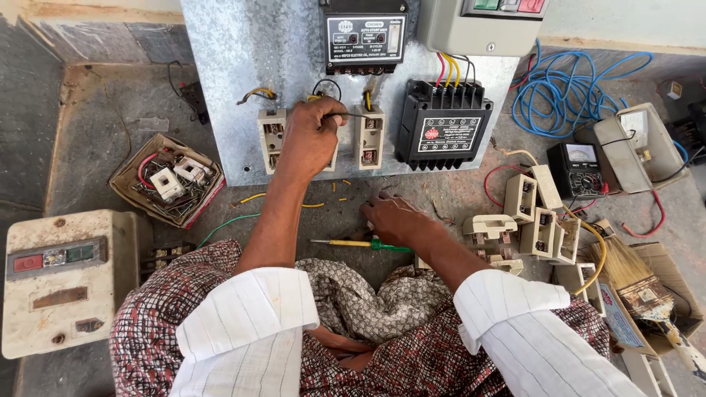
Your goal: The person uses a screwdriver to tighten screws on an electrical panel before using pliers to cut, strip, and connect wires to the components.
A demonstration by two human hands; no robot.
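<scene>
My left hand [312,136] is closed around a thin dark wire [358,115], pinching it against the galvanised metal panel [243,66]. The wire runs right from my fingers to the top of a cream fuse carrier [369,137]. The hand covers the middle carrier almost wholly, so I cannot make out where the wire's near end goes. Another cream fuse carrier [271,138] sits just left of my knuckles.

My right hand [396,219] rests low on the stone floor [110,147], fingers curled down; what they touch is hidden under the palm, and I cannot tell whether they grip anything. A green and yellow screwdriver [360,243] lies just beside it.

The wire is slim, black and slightly bowed, hard to follow where it crosses the carrier.

Above, a black relay unit [365,37] and a grey starter box [482,26] are cut off by the top edge. A black contactor [443,126] stands right of the carriers. Loose cream fuse parts [537,217], a small meter [583,169] and a blue cable coil [566,92] crowd the right; a cardboard box of parts [168,180] sits left. Bare floor between panel and lap leaves some room.
</scene>
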